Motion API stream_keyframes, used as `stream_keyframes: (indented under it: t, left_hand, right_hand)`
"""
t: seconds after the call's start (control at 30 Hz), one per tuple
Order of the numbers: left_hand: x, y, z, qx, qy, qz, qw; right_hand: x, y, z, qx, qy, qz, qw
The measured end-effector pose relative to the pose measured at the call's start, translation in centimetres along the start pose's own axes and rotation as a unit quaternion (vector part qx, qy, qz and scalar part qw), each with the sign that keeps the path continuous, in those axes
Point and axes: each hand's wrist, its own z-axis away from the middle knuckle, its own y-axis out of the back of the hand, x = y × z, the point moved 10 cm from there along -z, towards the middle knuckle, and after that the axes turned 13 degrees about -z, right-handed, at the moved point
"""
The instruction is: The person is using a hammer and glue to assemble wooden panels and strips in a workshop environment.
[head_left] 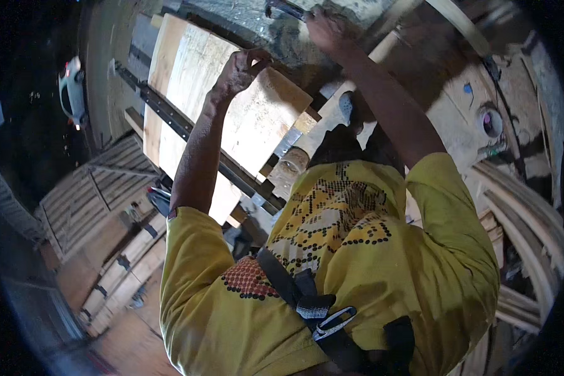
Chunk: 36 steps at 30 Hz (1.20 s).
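My left hand (241,69) is raised with its fingers curled over the far edge of a pale wooden panel (188,62) made of glued boards. My right hand (323,28) reaches further up and is closed around a dark metal tool (283,9) that sticks out to the left over a rough grey surface (263,28). Both arms come out of my yellow patterned shirt (357,263). What the tool's tip touches is cut off by the frame's edge.
Black bar clamps (169,116) cross the panel diagonally. A slatted wooden frame (88,194) and stacked boards (125,269) lie lower left. Curved wooden strips (526,219) pile up at the right. A white object (72,88) sits far left. A black harness strap (307,301) crosses my chest.
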Motion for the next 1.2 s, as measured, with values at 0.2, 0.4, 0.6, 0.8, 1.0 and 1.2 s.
stream_keyframes:
  t: [0.2, 0.4, 0.6, 0.8, 1.0, 1.2]
  left_hand:
    - [4.9, -2.7, -7.5, -0.117, -0.153, 0.000, 0.981]
    - [4.1, -6.5, -7.9, -0.259, -0.195, -0.039, 0.945]
    - [3.8, -8.6, -8.4, -0.327, -0.235, -0.061, 0.913]
    - [3.8, -8.4, -8.6, -0.297, -0.241, -0.014, 0.924]
    - [3.7, -8.4, -8.8, -0.294, -0.251, -0.045, 0.921]
    - [5.2, -8.5, -8.7, -0.344, -0.256, -0.031, 0.903]
  right_hand:
    - [4.7, 5.8, 4.7, 0.086, 0.000, 0.155, 0.984]
    - [1.9, 9.1, 21.1, 0.216, -0.094, -0.177, 0.956]
    - [1.4, 6.2, 27.1, 0.221, -0.192, -0.311, 0.904]
    - [0.3, 4.9, 26.9, 0.231, -0.223, -0.356, 0.878]
    - [-0.3, 4.4, 26.2, 0.242, -0.246, -0.437, 0.831]
    - [-1.8, 0.0, 25.8, 0.244, -0.280, -0.538, 0.757]
